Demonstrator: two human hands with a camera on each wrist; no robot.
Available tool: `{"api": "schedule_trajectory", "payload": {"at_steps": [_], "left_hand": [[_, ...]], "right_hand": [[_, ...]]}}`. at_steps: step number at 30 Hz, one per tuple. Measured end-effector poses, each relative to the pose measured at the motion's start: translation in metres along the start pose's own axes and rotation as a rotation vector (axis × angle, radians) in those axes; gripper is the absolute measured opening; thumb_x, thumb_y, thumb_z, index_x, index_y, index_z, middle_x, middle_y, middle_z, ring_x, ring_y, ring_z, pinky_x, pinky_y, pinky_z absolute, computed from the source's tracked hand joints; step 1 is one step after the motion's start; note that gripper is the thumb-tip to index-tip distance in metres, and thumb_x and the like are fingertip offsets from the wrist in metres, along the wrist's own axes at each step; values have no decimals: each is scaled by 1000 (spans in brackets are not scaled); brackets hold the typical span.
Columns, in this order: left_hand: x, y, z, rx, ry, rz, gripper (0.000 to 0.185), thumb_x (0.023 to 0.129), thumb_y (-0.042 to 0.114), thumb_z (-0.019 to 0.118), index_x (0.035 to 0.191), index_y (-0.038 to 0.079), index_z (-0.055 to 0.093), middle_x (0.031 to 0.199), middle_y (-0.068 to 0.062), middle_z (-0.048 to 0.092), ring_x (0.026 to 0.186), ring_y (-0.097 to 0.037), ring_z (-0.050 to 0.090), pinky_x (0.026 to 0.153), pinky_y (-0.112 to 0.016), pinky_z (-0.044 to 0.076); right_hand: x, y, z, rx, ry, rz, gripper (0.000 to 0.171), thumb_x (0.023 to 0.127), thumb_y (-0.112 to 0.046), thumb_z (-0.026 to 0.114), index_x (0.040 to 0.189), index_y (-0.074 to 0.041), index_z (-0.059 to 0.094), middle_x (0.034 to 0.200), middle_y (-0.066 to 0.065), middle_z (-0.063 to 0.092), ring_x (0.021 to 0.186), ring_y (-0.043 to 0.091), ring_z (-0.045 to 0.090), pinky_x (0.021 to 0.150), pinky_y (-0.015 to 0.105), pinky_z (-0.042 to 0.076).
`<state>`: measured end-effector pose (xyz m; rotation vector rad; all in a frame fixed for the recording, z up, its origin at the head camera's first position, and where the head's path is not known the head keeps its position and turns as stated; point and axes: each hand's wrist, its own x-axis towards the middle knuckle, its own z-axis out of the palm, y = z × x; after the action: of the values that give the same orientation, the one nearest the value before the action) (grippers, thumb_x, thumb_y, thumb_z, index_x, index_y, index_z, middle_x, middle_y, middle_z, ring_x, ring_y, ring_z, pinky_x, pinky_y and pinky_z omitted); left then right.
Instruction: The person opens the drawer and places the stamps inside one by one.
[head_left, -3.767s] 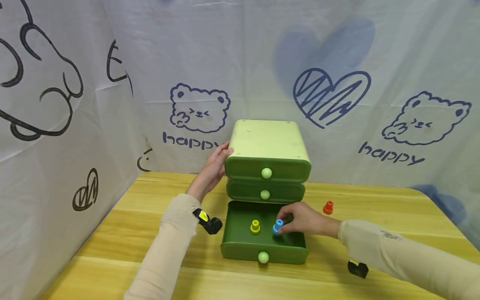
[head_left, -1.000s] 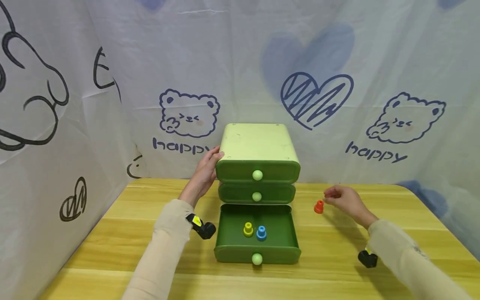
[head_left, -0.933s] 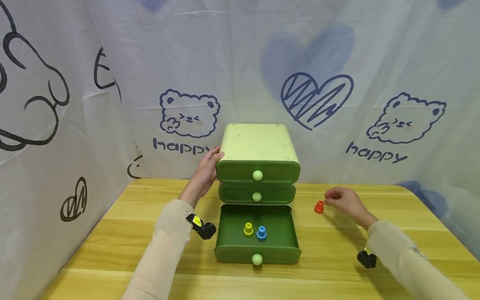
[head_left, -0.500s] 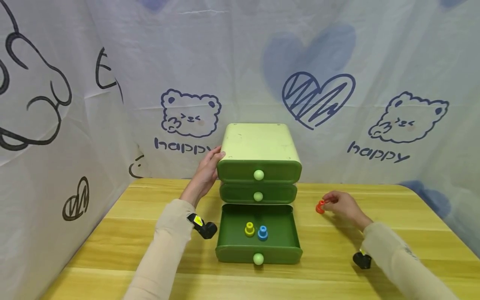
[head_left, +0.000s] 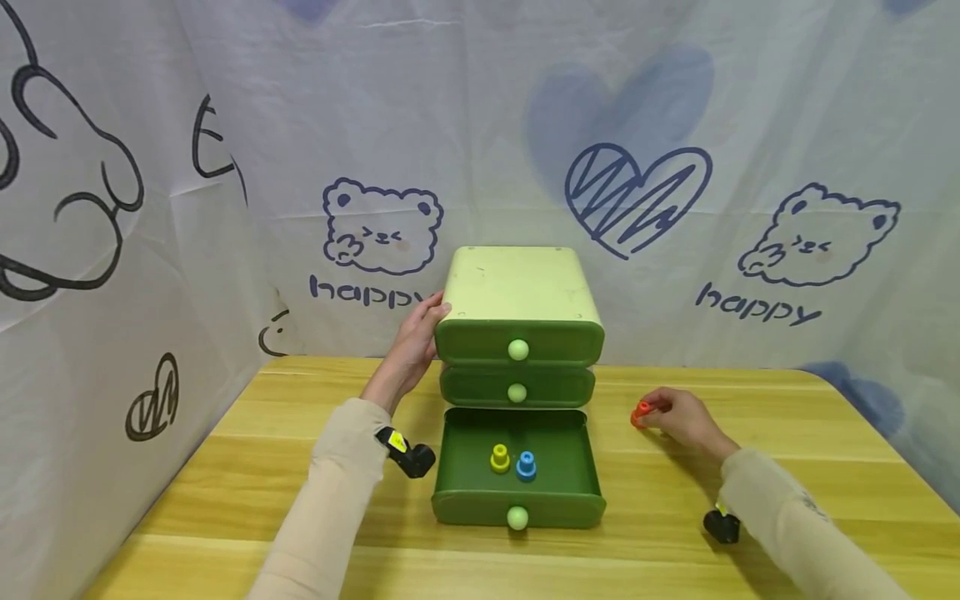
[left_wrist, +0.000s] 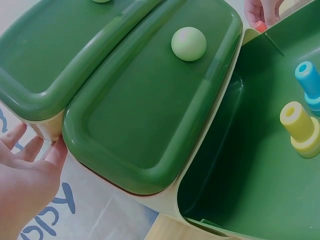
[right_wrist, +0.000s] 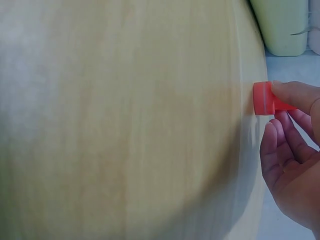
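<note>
Orange plastic peg [head_left: 640, 412] sits on the wooden table [head_left: 225, 467], right of the green three-drawer plastic cabinet [head_left: 517, 292] — your right hand [head_left: 682, 421] pinches it. Your left hand [head_left: 411, 350] rests flat-fingered against the cabinet's side. Yellow peg [head_left: 499, 457] and blue peg [head_left: 526, 465] stand in the open bottom drawer [head_left: 465, 467] — I judge two stowed, one left.

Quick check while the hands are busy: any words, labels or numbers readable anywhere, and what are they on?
"happy": on the backdrop cloth, under the right bear.
"happ", rest hidden behind the left hand: under the left bear.
Yellow tag on the left wrist camera: too small to read.
Drawer unit and pegs: no text.
</note>
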<state>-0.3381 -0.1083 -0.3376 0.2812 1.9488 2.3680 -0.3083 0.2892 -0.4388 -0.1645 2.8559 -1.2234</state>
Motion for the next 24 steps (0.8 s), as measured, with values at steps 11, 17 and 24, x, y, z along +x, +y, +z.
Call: {"api": "schedule_trajectory", "payload": {"at_steps": [11, 17, 24], "left_hand": [[-2, 1, 0, 7, 0, -7, 66, 94, 28, 51, 152, 7, 26, 153, -14, 26, 131, -28, 37, 109, -38, 35], [-1, 0, 0, 11, -3, -9, 67, 94, 28, 51, 152, 7, 26, 154, -14, 25, 132, -27, 36, 109, -38, 35], [-1, 0, -1, 18, -9, -8, 67, 94, 29, 50, 152, 8, 25, 154, -14, 25, 133, -26, 35, 110, -38, 34]], "right_hand": [[0, 2, 1, -18, 8, 3, 23, 84, -9, 71, 100, 5, 64, 86, 10, 64, 71, 19, 55, 58, 29, 50], [-1, 1, 3, -8, 20, -36, 21, 83, -8, 70, 98, 5, 63, 86, 9, 63, 72, 19, 55, 58, 30, 51], [-6, -7, 4, -20, 33, -83, 21, 83, -9, 71, 98, 4, 64, 87, 8, 63, 72, 19, 54, 59, 29, 50]]}}
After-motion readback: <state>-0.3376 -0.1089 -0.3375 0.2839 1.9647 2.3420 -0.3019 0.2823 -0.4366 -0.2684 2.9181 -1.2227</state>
